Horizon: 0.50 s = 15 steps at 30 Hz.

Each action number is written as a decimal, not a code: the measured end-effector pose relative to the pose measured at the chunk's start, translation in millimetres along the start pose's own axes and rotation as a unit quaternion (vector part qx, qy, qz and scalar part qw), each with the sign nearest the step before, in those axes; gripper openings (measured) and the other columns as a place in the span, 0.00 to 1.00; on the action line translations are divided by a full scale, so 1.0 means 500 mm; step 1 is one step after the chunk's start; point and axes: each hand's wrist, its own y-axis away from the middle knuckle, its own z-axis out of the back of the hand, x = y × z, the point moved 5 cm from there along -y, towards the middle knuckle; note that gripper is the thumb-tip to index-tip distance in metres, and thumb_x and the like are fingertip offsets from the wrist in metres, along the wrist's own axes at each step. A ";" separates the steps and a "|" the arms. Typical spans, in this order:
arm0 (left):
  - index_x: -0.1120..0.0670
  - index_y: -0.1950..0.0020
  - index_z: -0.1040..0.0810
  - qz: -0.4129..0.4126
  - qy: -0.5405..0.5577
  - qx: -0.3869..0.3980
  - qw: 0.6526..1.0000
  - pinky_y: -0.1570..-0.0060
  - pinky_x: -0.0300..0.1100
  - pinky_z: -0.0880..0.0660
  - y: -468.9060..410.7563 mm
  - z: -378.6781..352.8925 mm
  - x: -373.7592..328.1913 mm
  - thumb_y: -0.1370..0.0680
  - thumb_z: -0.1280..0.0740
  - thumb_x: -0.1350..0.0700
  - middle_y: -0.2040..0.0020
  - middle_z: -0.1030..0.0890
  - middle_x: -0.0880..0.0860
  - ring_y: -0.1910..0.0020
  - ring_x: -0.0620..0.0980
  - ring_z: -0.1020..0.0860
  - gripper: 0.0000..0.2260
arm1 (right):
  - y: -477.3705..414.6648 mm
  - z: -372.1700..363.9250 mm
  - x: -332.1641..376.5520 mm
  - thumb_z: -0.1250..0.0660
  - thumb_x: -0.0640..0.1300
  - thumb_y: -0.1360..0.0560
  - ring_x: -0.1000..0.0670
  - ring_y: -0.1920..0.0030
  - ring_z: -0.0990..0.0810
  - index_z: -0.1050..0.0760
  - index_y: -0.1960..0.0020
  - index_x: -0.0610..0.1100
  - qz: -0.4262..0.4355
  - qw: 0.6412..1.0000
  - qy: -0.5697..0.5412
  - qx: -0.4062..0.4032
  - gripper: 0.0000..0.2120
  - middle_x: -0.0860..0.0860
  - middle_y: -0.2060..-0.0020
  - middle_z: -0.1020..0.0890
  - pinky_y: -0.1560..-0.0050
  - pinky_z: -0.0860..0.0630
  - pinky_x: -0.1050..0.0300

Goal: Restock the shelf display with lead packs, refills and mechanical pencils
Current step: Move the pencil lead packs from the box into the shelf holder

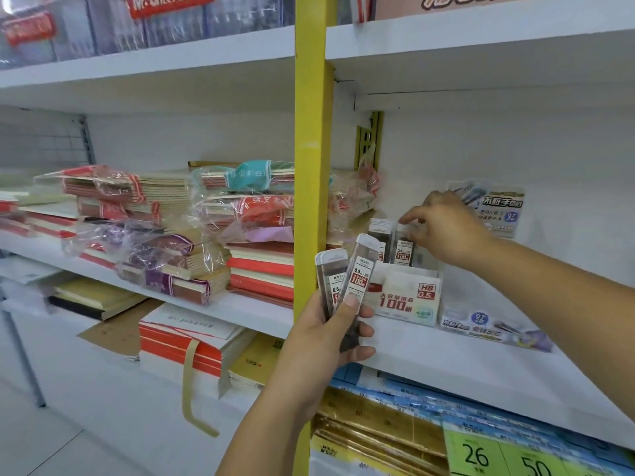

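My left hand (338, 329) grips a fan of dark 0.5 lead packs (347, 276) in front of the yellow upright. On the white shelf (464, 365) stands a white display box (407, 297) marked HB 0.5, with two lead packs (380, 240) upright in it. My right hand (443, 228) reaches over the box and pinches the top of the right-hand pack (403, 249). A second display box (494, 329) with blue print stands to the right, its tall backing card (500, 209) behind my right hand.
A yellow upright (311, 159) divides the shelving. Left of it lie stacks of wrapped notebooks (192, 231) on a white shelf. Below are more books (185, 341), blue and gold packets (388, 417) and green price tags (477, 455). Another shelf board (481, 46) runs overhead.
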 end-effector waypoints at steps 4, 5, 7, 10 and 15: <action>0.42 0.44 0.18 -0.009 0.004 0.018 1.000 0.58 0.42 0.21 0.006 -0.010 -0.009 0.24 0.33 0.46 0.52 0.15 0.52 0.57 0.48 0.19 0.10 | 0.042 0.043 0.032 0.40 0.49 0.20 0.47 0.41 0.28 0.25 0.35 0.50 0.001 0.997 -0.057 -0.059 0.15 0.48 0.45 0.21 0.42 0.32 0.52; 0.41 0.45 0.18 -0.011 0.009 0.022 1.000 0.59 0.42 0.21 0.007 -0.012 -0.012 0.26 0.32 0.45 0.53 0.15 0.52 0.58 0.48 0.19 0.11 | 0.061 0.058 0.043 0.41 0.49 0.19 0.51 0.45 0.23 0.23 0.38 0.52 -0.013 0.985 -0.162 -0.055 0.13 0.53 0.49 0.19 0.46 0.28 0.55; 0.41 0.45 0.18 -0.014 0.013 0.032 0.999 0.61 0.40 0.22 0.008 -0.017 -0.017 0.28 0.32 0.44 0.53 0.15 0.51 0.59 0.47 0.19 0.12 | 0.105 0.071 0.080 0.41 0.53 0.20 0.58 0.59 0.18 0.23 0.43 0.59 -0.030 0.926 -0.374 0.029 0.10 0.59 0.58 0.16 0.60 0.23 0.62; 0.40 0.45 0.18 -0.013 0.008 0.045 0.999 0.64 0.39 0.24 0.011 -0.030 -0.018 0.27 0.31 0.43 0.53 0.15 0.51 0.60 0.46 0.20 0.12 | 0.160 0.070 0.127 0.34 0.49 0.22 0.57 0.65 0.18 0.25 0.44 0.58 -0.010 0.868 -0.481 0.123 0.08 0.58 0.60 0.15 0.67 0.24 0.66; 0.42 0.45 0.18 -0.007 0.003 0.011 1.000 0.64 0.39 0.24 0.010 -0.028 -0.014 0.23 0.33 0.44 0.50 0.15 0.52 0.58 0.47 0.19 0.09 | 0.139 0.105 0.064 0.33 0.43 0.23 0.58 0.67 0.19 0.26 0.50 0.54 -0.083 0.857 -0.504 -0.065 0.06 0.53 0.63 0.15 0.68 0.25 0.62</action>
